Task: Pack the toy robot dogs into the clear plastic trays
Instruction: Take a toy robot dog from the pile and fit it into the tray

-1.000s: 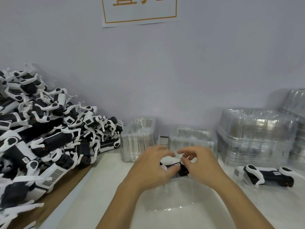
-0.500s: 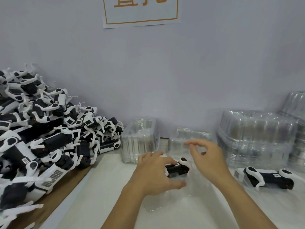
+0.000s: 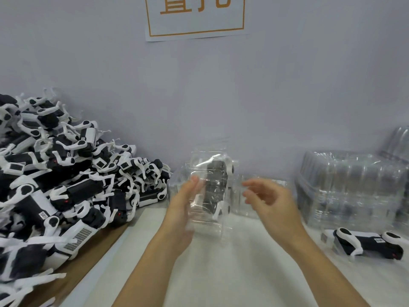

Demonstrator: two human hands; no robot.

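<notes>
While left hand [image 3: 184,202] grips the upright tray [image 3: 210,191] holding a dog [image 3: 215,187], right hand [image 3: 269,199] hovers slack at 3 o'clock (packed, likely); next, set aside.

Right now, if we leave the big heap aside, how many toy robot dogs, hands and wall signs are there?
Toy robot dogs outside the heap: 2, the held dog in the clear tray and the lying dog at the right
Hands: 2, the left hand and the right hand
Wall sign: 1
Total: 5
</notes>
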